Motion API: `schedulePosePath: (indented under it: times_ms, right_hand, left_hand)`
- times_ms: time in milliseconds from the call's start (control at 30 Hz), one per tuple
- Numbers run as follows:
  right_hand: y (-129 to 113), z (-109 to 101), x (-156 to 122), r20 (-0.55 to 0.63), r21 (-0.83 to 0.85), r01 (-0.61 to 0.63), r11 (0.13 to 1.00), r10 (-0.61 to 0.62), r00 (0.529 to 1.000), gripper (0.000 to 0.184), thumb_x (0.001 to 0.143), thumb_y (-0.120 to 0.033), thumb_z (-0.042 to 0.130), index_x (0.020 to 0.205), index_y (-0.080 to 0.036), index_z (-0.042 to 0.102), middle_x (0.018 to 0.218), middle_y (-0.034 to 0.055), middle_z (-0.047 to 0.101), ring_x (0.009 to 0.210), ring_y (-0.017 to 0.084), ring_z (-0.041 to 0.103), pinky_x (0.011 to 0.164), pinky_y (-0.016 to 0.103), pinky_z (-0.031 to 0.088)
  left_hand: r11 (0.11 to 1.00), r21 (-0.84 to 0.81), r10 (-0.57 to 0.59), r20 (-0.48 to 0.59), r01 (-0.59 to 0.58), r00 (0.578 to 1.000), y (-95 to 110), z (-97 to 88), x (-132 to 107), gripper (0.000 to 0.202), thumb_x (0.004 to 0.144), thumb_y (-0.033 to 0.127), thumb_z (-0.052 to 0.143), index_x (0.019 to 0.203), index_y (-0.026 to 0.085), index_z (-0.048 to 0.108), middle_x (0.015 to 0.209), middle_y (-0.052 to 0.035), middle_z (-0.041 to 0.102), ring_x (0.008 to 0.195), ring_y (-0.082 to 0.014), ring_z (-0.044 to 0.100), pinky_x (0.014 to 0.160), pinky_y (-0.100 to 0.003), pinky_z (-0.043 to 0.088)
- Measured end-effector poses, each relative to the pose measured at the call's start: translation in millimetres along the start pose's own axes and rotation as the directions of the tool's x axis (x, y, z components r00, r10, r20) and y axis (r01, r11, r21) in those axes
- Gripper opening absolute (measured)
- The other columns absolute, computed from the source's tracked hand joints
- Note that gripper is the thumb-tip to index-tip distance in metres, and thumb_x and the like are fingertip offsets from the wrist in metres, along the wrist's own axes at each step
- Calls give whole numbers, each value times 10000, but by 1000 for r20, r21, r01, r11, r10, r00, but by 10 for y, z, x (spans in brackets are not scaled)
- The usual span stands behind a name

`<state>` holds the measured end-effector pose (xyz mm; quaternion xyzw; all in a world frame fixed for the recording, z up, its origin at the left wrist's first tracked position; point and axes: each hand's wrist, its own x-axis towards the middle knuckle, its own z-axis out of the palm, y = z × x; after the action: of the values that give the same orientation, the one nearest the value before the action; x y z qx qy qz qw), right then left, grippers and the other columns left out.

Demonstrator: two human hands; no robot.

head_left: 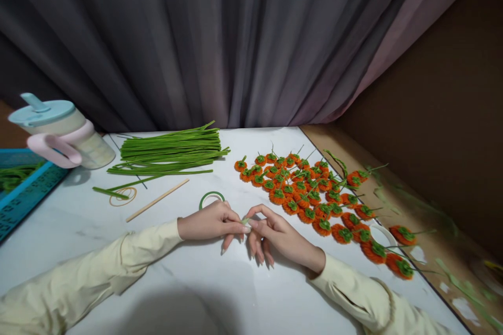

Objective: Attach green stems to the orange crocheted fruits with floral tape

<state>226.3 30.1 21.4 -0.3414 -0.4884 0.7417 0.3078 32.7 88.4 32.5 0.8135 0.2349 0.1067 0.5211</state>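
Observation:
Above the middle of the white table, my left hand [212,222] and my right hand [277,235] meet at the fingertips. Thumb and forefinger of each hand pinch a small pale green piece [245,221], mostly covered by the fingers; its exact kind is unclear. The other fingers of my right hand hang loosely curled. Just behind my left hand lies a roll of green tape [212,193]. Many small orange yarn persimmons or pumpkins [301,200] with green tops and thin stems are spread to the right of my right hand.
Green chenille stems [168,152] lie at the back left, with rubber bands [129,196] and a wooden stick [157,200] nearer. A lidded tumbler [94,152] and blue basket [35,191] stand left. A white ring [387,233] and scraps [466,309] lie right. A curtain [196,47] hangs behind.

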Motion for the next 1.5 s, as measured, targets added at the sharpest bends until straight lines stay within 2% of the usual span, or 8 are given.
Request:
schedulePosePath:
  times_ms: [100,167,300,433,633,800,1233,1500]
  right_hand:
    - [21,-19,6,18,-8,5,1000,-5,1000,339,880,-509,501,936,-189,406,574,-18,621,390,84,547,295,106,370]
    - [26,-29,7,18,-12,8,1000,-8,1000,335,880,-503,505,934,-186,409,566,-17,624,382,82,542,297,107,374]
    - [16,-38,7,-7,0,-12,1000,12,1000,357,858,-513,531,921,-183,411,533,-22,616,351,81,520,287,115,376]
    - [3,-31,10,-40,-7,-33,999,33,999,390,820,-526,571,914,-174,433,510,-24,611,328,81,500,277,126,379]
    - [-23,-1,11,-70,-47,-88,995,85,994,403,787,-524,596,910,-166,456,469,-38,590,287,76,461,262,130,346]
    - [-46,7,17,-73,-98,-122,988,115,991,416,779,-544,582,898,-163,464,451,-43,581,271,71,441,245,126,331]
    - [-83,-18,24,-58,-106,-170,980,164,985,407,773,-530,578,896,-161,459,437,-50,573,250,65,413,240,129,315]
    - [-76,-22,18,-53,-121,-164,979,159,986,412,778,-534,578,905,-157,472,433,-52,567,255,66,416,242,132,317]
  left_hand:
    - [999,36,-5,6,5,1000,7,-2,0,432,898,434,487,654,128,670,497,-8,635,503,-89,518,585,-182,396]
    - [995,96,-9,-16,10,1000,33,-7,-5,344,852,426,560,718,133,680,574,-6,658,534,-90,522,571,-179,388]
    - [979,204,25,-161,9,987,109,-4,-20,227,811,366,609,897,163,665,699,8,675,585,-92,540,585,-179,397]
    - [973,219,125,-251,-70,960,144,30,-18,164,818,295,573,891,160,632,812,-24,679,688,-114,585,670,-200,432]
    - [940,320,189,-194,-120,963,95,61,5,169,854,244,473,758,150,575,688,-22,605,628,-116,533,618,-208,410]
    - [903,399,239,-161,-158,958,10,69,4,190,860,225,440,736,156,566,653,-17,594,613,-120,519,681,-236,417]
    - [894,390,283,-108,-221,953,-88,32,-8,217,905,234,417,795,154,586,719,-40,640,696,-136,560,702,-228,420]
    - [876,437,274,-103,-204,956,-56,40,6,241,919,285,413,762,153,541,687,-27,597,643,-127,524,673,-231,401]
